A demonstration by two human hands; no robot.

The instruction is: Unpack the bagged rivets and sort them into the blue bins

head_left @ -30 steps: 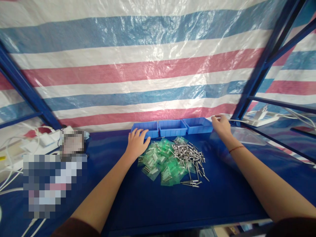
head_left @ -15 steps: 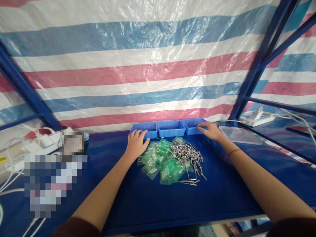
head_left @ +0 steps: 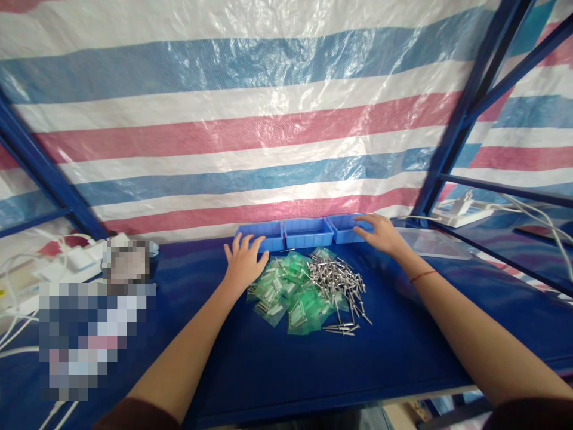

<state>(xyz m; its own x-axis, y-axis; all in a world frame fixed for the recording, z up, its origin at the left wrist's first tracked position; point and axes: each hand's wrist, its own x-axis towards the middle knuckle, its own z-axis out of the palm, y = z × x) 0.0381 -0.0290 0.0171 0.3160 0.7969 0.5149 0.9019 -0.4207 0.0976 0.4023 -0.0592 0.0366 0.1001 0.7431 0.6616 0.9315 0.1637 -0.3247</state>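
My left hand (head_left: 244, 261) lies flat with fingers spread on the blue table, its fingertips at the left blue bin (head_left: 259, 235) and its edge against a heap of small green plastic bags (head_left: 286, 289). My right hand (head_left: 379, 233) is open over the front rim of the right blue bin (head_left: 345, 226), holding nothing. A middle blue bin (head_left: 308, 232) sits between the two. A pile of silver rivets (head_left: 340, 283) lies beside the green bags.
A clear plastic lid (head_left: 430, 242) lies to the right of the bins. White power strips and cables (head_left: 465, 209) sit behind the blue frame post (head_left: 456, 119) on the right. More cables and a blurred patch (head_left: 89, 298) lie at the left. A striped tarp (head_left: 250, 119) forms the back wall.
My right hand has moved left from the table's right corner to the right blue bin. My left hand's fingers have spread a little.
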